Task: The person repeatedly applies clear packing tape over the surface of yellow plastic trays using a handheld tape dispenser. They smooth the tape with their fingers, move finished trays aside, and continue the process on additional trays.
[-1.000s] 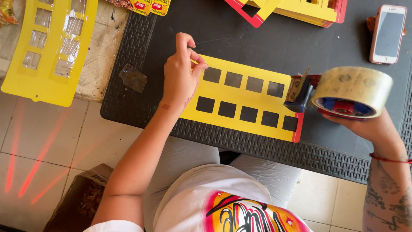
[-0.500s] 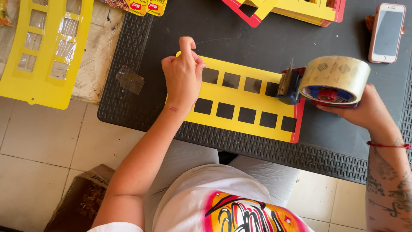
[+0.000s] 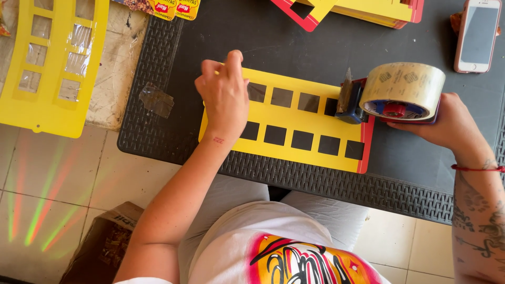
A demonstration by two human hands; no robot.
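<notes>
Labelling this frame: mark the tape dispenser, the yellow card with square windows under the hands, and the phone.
tape dispenser point(image 3: 402, 89), head view, on the side of the tape roll.
yellow card point(image 3: 310, 122), head view, on the strip between its two rows of windows.
phone point(image 3: 477, 34), head view, on its screen.

The cut-out card point(image 3: 310, 134) lies on the table point(image 3: 410, 173), near edge. The left hand point(image 3: 225, 97) rests on its left end; the tape dispenser point(image 3: 392, 94) sits on its right end. The phone point(image 3: 477, 34) lies far right.
</notes>
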